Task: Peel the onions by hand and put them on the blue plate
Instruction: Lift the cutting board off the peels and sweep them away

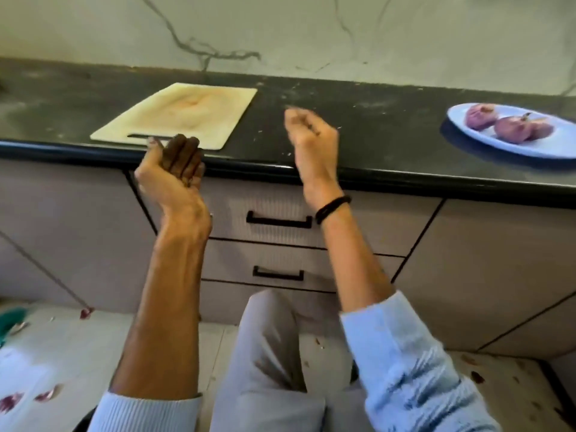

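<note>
Already peeled, the onions (511, 127) lie on the blue plate (545, 148) at the right end of the bench (343, 98). The left hand (174, 173) is cupped, its fingers loosely curled and empty. The right hand (311, 135) has curled fingers, but I cannot tell whether they pinch anything.

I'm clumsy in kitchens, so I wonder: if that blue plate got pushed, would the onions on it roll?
Probably a little. The onions look round and peeled smooth, so they may rock or slide. The plate looks shallow with a low rim, which might not stop them. They sit close together, which could steady them somewhat.
</note>
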The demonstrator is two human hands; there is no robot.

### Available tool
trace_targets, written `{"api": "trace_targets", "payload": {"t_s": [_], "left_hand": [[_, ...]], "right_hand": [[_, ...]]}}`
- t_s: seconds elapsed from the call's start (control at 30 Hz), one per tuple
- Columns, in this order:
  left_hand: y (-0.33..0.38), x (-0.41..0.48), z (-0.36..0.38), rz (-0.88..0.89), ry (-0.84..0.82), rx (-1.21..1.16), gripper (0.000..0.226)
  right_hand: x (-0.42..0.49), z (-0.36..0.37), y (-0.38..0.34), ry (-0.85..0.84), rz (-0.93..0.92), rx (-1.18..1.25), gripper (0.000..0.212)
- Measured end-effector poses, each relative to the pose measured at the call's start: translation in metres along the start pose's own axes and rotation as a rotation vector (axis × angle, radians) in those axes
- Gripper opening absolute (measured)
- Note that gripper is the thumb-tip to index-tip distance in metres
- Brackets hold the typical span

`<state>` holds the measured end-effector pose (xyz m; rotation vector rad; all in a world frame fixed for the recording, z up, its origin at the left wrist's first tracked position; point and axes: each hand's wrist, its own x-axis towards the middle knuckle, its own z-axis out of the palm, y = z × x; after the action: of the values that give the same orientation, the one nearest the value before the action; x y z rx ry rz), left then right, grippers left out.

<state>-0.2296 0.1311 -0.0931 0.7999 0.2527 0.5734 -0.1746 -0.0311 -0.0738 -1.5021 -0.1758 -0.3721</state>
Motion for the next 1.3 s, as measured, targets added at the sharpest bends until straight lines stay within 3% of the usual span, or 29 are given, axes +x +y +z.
{"api": "trace_targets", "payload": {"t_s": [0.13, 0.23, 0.43, 0.67, 0.87, 0.97, 1.03, 1.13, 1.3], "left_hand": [[-0.033, 0.01, 0.053, -0.078, -0.053, -0.065, 0.054], [-0.056, 0.015, 0.085, -0.144, -0.06, -0.107, 0.056], [-0.07, 0.033, 0.104, -0.2, -0.02, -0.163, 0.06], [-0.078, 0.038, 0.107, -0.159, -0.002, -0.182, 0.061], [-0.068, 0.028, 0.105, -0.188, 0.025, -0.219, 0.06], [-0.064, 0.008, 0.1, -0.149, 0.132, -0.284, 0.054], [-0.068, -0.009, 0.087, -0.255, 0.271, -0.314, 0.05], [-0.087, -0.035, 0.059, -0.555, 0.389, -0.271, 0.05], [-0.102, -0.043, 0.049, -0.966, 0.085, -0.191, 0.052]], "right_hand": [[0.09, -0.058, -0.002, 0.059, 0.033, -0.287, 0.03], [0.145, -0.081, 0.015, -0.04, 0.139, -0.426, 0.054], [0.207, -0.073, 0.052, -0.227, 0.223, -0.644, 0.069], [0.22, -0.046, 0.052, -0.427, 0.235, -0.836, 0.077], [0.194, -0.045, 0.045, -0.539, 0.178, -0.753, 0.066], [0.175, -0.043, 0.044, -0.588, 0.149, -0.719, 0.067], [0.164, -0.044, 0.043, -0.613, 0.145, -0.69, 0.069], [0.15, -0.044, 0.042, -0.642, 0.157, -0.633, 0.073], [0.126, -0.046, 0.035, -0.674, 0.165, -0.54, 0.072]]}}
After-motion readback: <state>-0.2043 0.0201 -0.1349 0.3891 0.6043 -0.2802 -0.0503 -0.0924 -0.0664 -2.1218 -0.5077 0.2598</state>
